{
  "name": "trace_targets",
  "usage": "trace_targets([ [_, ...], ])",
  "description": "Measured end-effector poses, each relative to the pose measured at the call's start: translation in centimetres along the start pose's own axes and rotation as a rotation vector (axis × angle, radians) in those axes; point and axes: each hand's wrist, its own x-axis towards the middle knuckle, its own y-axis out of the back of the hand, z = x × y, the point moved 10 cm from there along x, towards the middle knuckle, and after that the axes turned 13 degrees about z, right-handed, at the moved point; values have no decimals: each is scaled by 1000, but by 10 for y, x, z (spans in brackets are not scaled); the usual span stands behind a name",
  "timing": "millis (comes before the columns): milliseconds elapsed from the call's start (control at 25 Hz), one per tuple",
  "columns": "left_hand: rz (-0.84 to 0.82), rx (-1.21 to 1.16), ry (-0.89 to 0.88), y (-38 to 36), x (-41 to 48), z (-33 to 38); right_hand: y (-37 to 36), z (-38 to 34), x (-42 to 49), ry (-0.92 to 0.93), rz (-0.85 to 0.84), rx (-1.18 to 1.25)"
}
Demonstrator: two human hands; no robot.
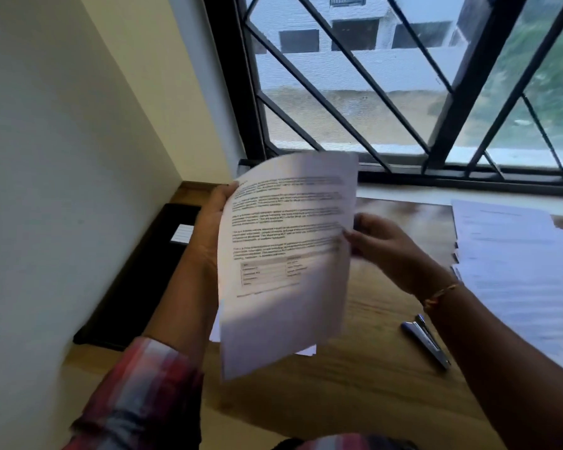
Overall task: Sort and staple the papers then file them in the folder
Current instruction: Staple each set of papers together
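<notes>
**A:** How do the hands have it?

**B:** The left hand [213,222] grips the left edge of the sheet [286,254], with its fingers curled in behind the paper. The right hand [381,245] pinches the right edge. The sheet is up in the air over the table [355,401], bowed, with the print facing the person. I'd say that is for reading it and choosing a pile.

**A:** One sheet or a few?

**B:** I can't tell. A white corner shows under its lower edge, but it is too blurred to place.

**A:** And round about?

**B:** The stapler [426,341] lies on the table beneath the right wrist, with no hand on it, handy for the next step. The stack of papers [514,271] is fanned out on the right, apart from the held sheet.

**A:** The folder?

**B:** The black folder [137,280] lies flat on the left by the wall, with a white label on top. It looks closed, so its contents are hidden. I judge this to be the sorting stage, with no filing done that I can see.
</notes>
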Motion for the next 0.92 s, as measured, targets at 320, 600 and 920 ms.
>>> trace_targets([
  [320, 187, 820, -107, 129, 88, -45, 5, 134, -1, -270, 505, -395],
  [600, 433, 1091, -410, 152, 102, -45, -19, 140, 2, -311, 546, -685],
  [920, 480, 1299, -699, 146, 90, -39, -35, 129, 10, -120, 435, -926],
])
